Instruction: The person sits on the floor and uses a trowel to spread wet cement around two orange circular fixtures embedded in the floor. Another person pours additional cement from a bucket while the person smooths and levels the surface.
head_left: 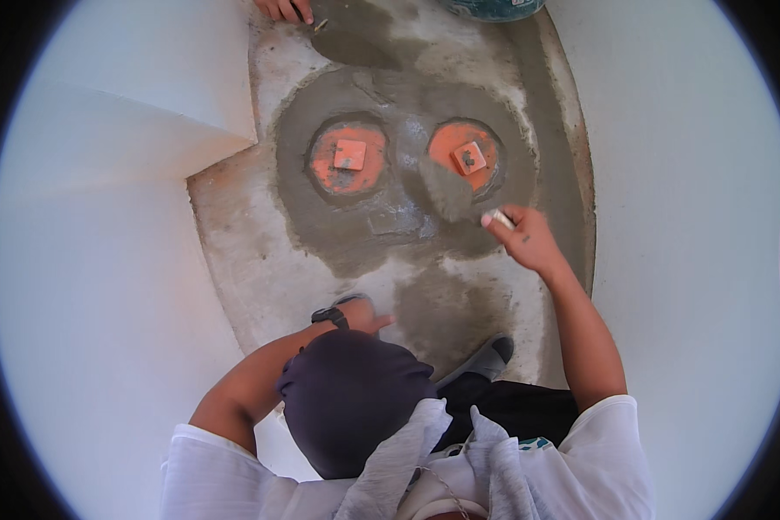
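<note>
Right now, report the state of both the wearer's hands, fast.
Left hand: open or closed cannot be told; too little shows.
Right hand: closed, holding a trowel.

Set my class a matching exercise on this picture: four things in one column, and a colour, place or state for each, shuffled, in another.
Column one
1. Right hand
2. Left hand
3. Disc on the left
4. Container

Column two
A. Orange, with a raised square
B. Teal, cut off by the upper edge
C. Wrist wears a dark watch
D. Gripping a trowel

Pairs: 1-D, 2-C, 3-A, 4-B
</note>
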Demonstrator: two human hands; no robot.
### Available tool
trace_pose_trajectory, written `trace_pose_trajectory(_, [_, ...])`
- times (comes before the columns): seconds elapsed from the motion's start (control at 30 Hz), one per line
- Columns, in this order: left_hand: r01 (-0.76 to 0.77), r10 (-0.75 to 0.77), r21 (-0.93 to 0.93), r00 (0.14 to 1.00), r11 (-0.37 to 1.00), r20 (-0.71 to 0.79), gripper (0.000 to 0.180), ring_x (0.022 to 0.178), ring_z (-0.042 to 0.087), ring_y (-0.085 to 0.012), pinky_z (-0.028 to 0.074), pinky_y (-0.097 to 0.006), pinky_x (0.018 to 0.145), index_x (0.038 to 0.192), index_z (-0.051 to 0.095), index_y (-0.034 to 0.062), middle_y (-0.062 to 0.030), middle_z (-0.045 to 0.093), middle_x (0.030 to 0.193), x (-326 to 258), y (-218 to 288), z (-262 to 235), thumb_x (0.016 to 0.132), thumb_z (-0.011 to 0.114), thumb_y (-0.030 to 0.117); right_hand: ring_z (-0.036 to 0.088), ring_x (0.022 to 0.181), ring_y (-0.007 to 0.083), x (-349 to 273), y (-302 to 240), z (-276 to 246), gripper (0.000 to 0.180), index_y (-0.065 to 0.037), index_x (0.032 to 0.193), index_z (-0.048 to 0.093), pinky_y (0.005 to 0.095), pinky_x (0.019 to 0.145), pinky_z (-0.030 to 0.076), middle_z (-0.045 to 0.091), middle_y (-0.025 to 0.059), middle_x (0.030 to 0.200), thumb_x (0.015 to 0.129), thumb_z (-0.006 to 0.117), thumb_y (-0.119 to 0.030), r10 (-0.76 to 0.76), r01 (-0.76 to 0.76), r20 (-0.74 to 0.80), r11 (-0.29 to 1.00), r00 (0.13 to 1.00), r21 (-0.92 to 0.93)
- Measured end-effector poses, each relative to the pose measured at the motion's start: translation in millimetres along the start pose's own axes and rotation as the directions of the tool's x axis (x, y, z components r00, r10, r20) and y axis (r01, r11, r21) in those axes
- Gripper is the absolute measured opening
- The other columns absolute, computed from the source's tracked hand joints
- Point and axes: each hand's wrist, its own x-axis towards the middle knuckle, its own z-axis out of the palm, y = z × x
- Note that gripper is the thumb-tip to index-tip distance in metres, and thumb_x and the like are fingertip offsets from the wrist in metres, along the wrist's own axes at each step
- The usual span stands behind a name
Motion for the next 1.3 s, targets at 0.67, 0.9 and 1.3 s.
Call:
trace_pose_trajectory(0.67, [-0.011,0.012,0.014,0.997,1.000,-0.073,0.076,0.062,0.069,-0.0273,0.053,-0.038,0.073,0.060,0.076,0.0076,-0.0094,0.067,0.058,9.4,-11.0,13.4,0.100,0.047,0.065,0.067,0.076,0.0401,-33.4,29.2,80.0,0.035,-0.004,0.094,0.061,0.0491,0.066,0.053,0.067,0.0193,0.084,0.092,0.069,-0.037,-0.353,0.247,-0.226,0.885,0.908,-0.394])
trace_pose_trajectory(0.9, [-0.009,0.008,-0.022,0.998,1.000,-0.061,0.075,0.062,0.068,-0.0271,0.053,-0.039,0.073,0.058,0.074,0.0076,-0.0094,0.067,0.057,6.7,-10.3,11.5,0.100,0.048,0.064,0.067,0.076,0.0428,-34.3,52.2,48.2,0.041,-0.004,0.090,0.060,0.0520,0.067,0.052,0.068,0.0212,0.078,0.094,0.065,-0.044,-0.291,0.289,0.067,0.840,0.954,-0.459])
trace_pose_trajectory(1.3, [-0.005,0.005,0.004,0.999,1.000,-0.035,0.075,0.061,0.068,-0.0254,0.053,-0.037,0.073,0.058,0.075,0.0086,-0.0063,0.067,0.056,5.1,-7.7,9.1,0.101,0.046,0.063,0.068,0.084,0.0458,0.1,27.0,70.7,0.050,0.000,0.089,0.066,0.0535,0.074,0.053,0.069,0.0256,0.080,0.094,0.064,-0.049,-0.178,0.183,0.043,0.941,0.983,-0.286])
